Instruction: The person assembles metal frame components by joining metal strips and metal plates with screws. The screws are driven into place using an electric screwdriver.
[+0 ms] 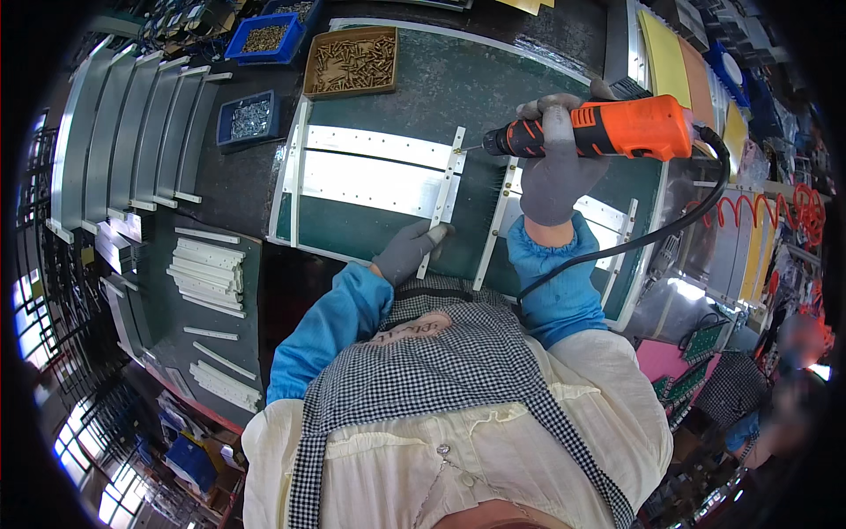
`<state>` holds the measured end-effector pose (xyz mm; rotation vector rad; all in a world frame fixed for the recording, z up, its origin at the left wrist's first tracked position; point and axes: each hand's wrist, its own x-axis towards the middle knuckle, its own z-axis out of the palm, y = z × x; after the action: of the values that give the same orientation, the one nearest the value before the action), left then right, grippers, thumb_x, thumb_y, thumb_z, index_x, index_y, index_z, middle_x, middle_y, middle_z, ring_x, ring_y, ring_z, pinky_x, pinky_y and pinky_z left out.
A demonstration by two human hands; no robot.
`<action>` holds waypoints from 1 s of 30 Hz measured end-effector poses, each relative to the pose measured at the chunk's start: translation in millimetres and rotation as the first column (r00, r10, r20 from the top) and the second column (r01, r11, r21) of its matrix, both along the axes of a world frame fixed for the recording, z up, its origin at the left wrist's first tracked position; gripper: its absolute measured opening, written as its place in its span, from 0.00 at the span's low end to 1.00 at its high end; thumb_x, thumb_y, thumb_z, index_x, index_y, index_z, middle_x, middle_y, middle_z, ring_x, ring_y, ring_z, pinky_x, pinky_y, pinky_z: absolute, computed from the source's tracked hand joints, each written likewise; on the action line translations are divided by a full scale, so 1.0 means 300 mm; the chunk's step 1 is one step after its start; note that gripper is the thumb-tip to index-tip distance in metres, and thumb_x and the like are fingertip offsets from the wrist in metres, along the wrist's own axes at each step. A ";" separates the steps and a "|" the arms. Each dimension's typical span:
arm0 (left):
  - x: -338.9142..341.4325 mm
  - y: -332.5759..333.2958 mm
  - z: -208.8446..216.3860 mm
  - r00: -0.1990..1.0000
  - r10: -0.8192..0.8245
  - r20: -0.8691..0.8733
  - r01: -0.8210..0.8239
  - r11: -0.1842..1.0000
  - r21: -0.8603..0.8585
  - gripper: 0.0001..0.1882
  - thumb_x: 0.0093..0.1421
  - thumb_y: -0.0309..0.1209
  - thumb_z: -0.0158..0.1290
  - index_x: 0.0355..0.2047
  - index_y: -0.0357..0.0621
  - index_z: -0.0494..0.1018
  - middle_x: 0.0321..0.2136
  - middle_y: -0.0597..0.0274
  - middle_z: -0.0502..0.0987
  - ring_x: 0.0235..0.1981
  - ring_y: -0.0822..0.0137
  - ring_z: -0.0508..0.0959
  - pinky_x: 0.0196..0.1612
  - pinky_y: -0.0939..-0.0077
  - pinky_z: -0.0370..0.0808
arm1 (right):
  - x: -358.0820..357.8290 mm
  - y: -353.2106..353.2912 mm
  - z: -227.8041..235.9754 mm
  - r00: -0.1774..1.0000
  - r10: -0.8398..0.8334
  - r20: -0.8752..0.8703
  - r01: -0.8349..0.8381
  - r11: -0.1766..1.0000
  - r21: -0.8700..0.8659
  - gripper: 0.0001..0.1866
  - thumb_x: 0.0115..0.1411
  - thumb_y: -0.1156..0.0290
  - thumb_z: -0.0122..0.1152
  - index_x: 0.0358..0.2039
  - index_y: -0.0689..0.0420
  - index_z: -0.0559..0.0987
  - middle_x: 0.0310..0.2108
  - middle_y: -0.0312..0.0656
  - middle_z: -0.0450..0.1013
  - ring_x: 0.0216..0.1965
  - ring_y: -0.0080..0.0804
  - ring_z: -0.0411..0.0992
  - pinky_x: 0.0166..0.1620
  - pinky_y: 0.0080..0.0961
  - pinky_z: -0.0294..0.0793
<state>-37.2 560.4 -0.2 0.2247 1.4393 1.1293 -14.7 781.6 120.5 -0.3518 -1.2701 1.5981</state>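
My right hand (559, 163), in a grey glove, is wrapped round an orange and black electric screwdriver (630, 128). Its bit points left and meets a brass-coloured screw near the far end of a white strip (448, 181). That strip lies across the right ends of two shiny metal panels (366, 183). My gloved left hand (412, 251) grips the strip near its close end, thumb on top. A second white strip (300, 167) crosses the panels' left ends. To the right, another strip (495, 220) with screws lies on more panels, partly hidden by my right arm.
A cardboard box of brass screws (352, 62) stands at the back, beside blue bins of screws (264, 37) and silver hardware (247, 119). White strips (207, 273) are piled at left, below long metal panels (123, 132). A black cable (652, 251) runs over my right forearm.
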 end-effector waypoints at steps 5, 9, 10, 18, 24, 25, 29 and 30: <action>-0.008 0.002 0.002 1.000 -0.005 -0.005 0.005 1.000 -0.002 0.23 0.71 0.44 0.44 0.52 0.36 0.73 0.24 0.71 0.70 0.27 0.78 0.67 0.32 0.81 0.65 | -0.023 -0.018 0.007 0.996 0.011 0.092 -0.019 0.996 0.088 0.32 0.57 0.84 0.56 0.61 0.64 0.56 0.33 0.44 0.75 0.33 0.34 0.77 0.42 0.38 0.79; -0.007 -0.002 -0.016 1.000 0.015 0.018 -0.015 1.000 0.017 0.23 0.71 0.44 0.44 0.51 0.36 0.74 0.24 0.71 0.71 0.27 0.78 0.67 0.33 0.82 0.65 | -0.045 -0.055 0.019 0.991 0.102 0.084 -0.108 0.992 0.062 0.35 0.52 0.83 0.64 0.59 0.63 0.59 0.31 0.40 0.76 0.30 0.25 0.75 0.35 0.24 0.77; -0.008 -0.002 -0.016 1.000 0.007 0.017 -0.007 1.000 0.015 0.23 0.71 0.44 0.44 0.51 0.36 0.74 0.24 0.71 0.71 0.27 0.78 0.67 0.33 0.82 0.65 | -0.051 -0.065 0.026 0.983 0.138 0.121 -0.146 0.987 0.063 0.36 0.52 0.84 0.64 0.59 0.63 0.58 0.31 0.40 0.76 0.30 0.25 0.75 0.34 0.22 0.77; -0.007 -0.014 -0.044 0.999 0.029 0.036 -0.030 0.999 0.027 0.22 0.70 0.44 0.46 0.49 0.37 0.75 0.27 0.68 0.73 0.30 0.75 0.70 0.37 0.78 0.68 | -0.105 -0.102 0.039 0.879 0.228 0.419 -0.299 0.948 0.111 0.35 0.52 0.82 0.65 0.60 0.64 0.60 0.32 0.40 0.75 0.29 0.25 0.75 0.32 0.22 0.76; -0.031 -0.068 0.005 0.980 0.166 0.108 -0.170 0.985 0.033 0.18 0.68 0.35 0.49 0.51 0.34 0.73 0.37 0.61 0.76 0.39 0.72 0.75 0.45 0.78 0.74 | -0.078 -0.107 0.122 0.962 0.182 0.203 -0.193 0.981 0.036 0.33 0.55 0.80 0.61 0.60 0.63 0.60 0.33 0.42 0.75 0.30 0.30 0.75 0.35 0.30 0.79; -0.035 -0.099 0.011 0.977 0.198 0.080 -0.205 0.975 0.091 0.17 0.67 0.31 0.50 0.52 0.33 0.72 0.42 0.58 0.76 0.42 0.69 0.77 0.49 0.77 0.75 | -0.064 -0.085 0.142 0.976 0.211 0.054 -0.211 0.977 0.005 0.29 0.55 0.79 0.62 0.57 0.62 0.64 0.33 0.42 0.75 0.31 0.32 0.76 0.37 0.31 0.80; -0.069 -0.175 0.066 0.703 0.502 0.503 -0.628 0.771 0.107 0.18 0.67 0.24 0.45 0.55 0.28 0.66 0.50 0.52 0.72 0.47 0.65 0.77 0.46 0.80 0.78 | -0.023 -0.052 0.175 0.921 0.332 -0.205 -0.352 0.934 -0.066 0.27 0.60 0.74 0.57 0.59 0.63 0.61 0.33 0.44 0.75 0.33 0.36 0.77 0.42 0.41 0.79; -0.068 -0.159 0.104 0.769 0.514 0.381 -0.601 0.785 0.153 0.19 0.69 0.27 0.45 0.56 0.28 0.64 0.48 0.53 0.72 0.44 0.68 0.76 0.42 0.84 0.78 | -0.014 -0.062 0.174 0.905 0.363 -0.224 -0.386 0.920 -0.070 0.27 0.61 0.72 0.57 0.59 0.63 0.61 0.34 0.44 0.75 0.33 0.36 0.77 0.42 0.41 0.79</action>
<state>-57.5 512.6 30.9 -0.2263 1.0741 1.7726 -18.9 763.0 172.9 -0.0020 -1.1341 1.9822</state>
